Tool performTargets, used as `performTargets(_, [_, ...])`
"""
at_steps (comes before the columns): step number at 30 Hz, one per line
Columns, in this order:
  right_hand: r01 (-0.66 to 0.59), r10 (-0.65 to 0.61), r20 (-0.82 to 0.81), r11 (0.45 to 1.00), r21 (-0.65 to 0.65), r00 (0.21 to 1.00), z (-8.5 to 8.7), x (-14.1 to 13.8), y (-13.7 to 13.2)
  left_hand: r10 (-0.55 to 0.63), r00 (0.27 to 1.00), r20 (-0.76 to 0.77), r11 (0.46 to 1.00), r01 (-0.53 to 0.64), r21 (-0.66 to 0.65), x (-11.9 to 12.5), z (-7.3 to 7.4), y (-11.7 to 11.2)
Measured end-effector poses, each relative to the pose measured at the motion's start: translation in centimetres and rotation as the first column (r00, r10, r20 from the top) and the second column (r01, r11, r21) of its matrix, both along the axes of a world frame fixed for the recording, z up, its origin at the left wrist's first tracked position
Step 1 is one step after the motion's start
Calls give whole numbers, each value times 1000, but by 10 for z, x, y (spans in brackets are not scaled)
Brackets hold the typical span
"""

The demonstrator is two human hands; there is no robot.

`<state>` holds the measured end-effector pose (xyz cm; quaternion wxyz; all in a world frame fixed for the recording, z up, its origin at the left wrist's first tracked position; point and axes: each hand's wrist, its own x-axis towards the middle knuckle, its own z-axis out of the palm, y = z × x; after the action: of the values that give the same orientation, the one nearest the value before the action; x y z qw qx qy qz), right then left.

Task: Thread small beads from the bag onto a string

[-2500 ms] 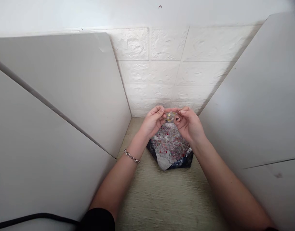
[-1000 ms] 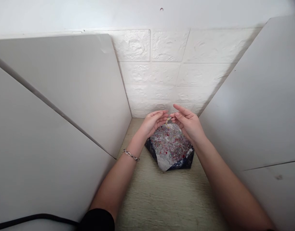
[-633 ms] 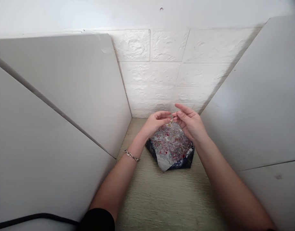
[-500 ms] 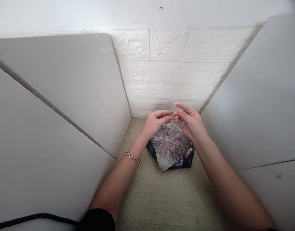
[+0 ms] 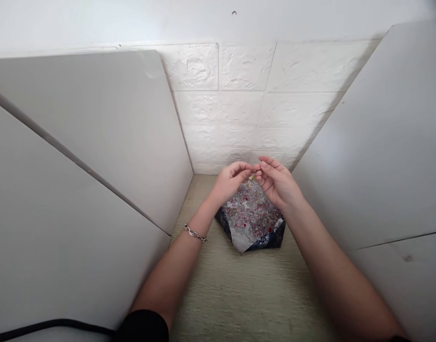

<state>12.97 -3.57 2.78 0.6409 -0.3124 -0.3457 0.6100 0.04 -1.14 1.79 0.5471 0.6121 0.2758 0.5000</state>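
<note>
Fingertip to fingertip, my left hand [image 5: 232, 179] and my right hand [image 5: 278, 184] meet above a heap of beads. Thumb and forefinger of each hand are pinched together. A tiny yellowish, shiny piece [image 5: 252, 177] shows just below the fingertips; which fingers hold it is too small to tell. Under the hands, many small pink, red and clear beads [image 5: 251, 209] lie on a sheet with folded edges, pale inside and dark blue on the outer side [image 5: 267, 241]. My right hand covers part of its right edge.
The folded sheet rests on a greenish wood-grain tabletop [image 5: 232, 289]. Grey-white panels rise at the left [image 5: 97, 118] and right [image 5: 382, 142], with a white brick-pattern wall [image 5: 221, 109] behind. A black cable [image 5: 54, 323] runs at the lower left.
Both hands stay together over the beads, with slight finger movement. The yellowish piece shows a little more clearly below the fingertips. The whole view has shifted slightly.
</note>
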Motion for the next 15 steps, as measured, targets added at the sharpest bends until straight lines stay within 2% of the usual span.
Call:
performTargets(4, [30,-32,-48,999,-44,998,2,1,0,-82,996,17,996,82,-27,-4,-2,1])
performTargets(6, [37,-41,-65,998,-59,997,2,2,1,-86,996,19,996,86,-19,-4,-2,0])
performTargets(10, [40,-44,-62,997,-72,997,-4,4,5,11,996,-84,996,-4,91,-4,4,-5])
performTargets(15, [26,-28,-40,999,-39,999,-10,5,9,156,968,-196,955,-97,280,-2,9,-12])
